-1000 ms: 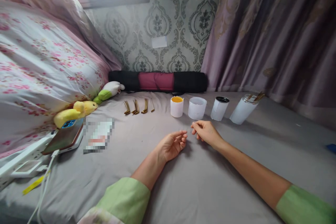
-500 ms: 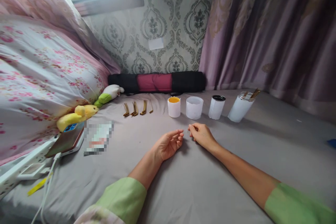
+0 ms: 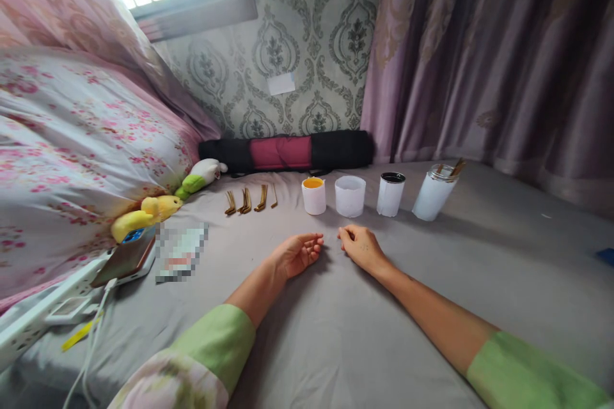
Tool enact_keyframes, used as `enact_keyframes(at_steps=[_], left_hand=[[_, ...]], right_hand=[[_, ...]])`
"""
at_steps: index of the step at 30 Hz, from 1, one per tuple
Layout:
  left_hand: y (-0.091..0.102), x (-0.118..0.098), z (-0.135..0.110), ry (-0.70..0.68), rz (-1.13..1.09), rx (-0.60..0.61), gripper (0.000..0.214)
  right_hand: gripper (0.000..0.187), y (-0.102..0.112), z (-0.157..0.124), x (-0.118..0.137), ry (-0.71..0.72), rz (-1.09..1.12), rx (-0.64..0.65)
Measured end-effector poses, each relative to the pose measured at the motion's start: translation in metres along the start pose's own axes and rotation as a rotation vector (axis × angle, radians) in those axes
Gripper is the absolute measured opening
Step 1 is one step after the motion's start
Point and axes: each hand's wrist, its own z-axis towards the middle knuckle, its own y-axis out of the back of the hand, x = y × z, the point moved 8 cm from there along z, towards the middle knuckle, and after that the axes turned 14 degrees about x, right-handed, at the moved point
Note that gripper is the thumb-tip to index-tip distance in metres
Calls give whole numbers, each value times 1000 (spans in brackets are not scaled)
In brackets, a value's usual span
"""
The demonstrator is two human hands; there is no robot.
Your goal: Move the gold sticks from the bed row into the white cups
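My left hand (image 3: 303, 254) rests on the grey sheet (image 3: 297, 339), palm turned inward, its fingers apart and loosely bent around nothing. Across a small gap lies my right hand (image 3: 359, 246), knuckles up and fingers curled in; no object shows in it. Just beyond the hands stand a white cup with an orange inside (image 3: 314, 199), a translucent white cup (image 3: 350, 198) and a white can with a dark inside (image 3: 391, 196). A tilted-looking white jar (image 3: 433, 197) has several brown sticks in it. Several groups of thin, brass-coloured bent rods (image 3: 244, 201) lie to the left.
A phone (image 3: 123, 262), a power strip (image 3: 57, 303) with a white cable (image 3: 93, 332) and a blurred packet (image 3: 181, 252) lie at left. Plush toys (image 3: 144, 212) lean by flowered bedding (image 3: 86, 121). A black and maroon roll (image 3: 283, 152) lies along the wall.
The whole view has shifted slightly, so the hands and cups appear a little further left. Both hands keep nearly the same pose, and nothing was picked up or put down.
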Motion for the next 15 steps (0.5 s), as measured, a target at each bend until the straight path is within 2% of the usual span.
enact_keyframes(at_steps=[7,15], left_hand=[[30,-32,3,-82,157,-133,7],[63,-76,1,-217,445,-329,7]], right_hand=[[33,0,0,-1,-11,-1,-2],[33,0,-1,-1,-10,5,3]])
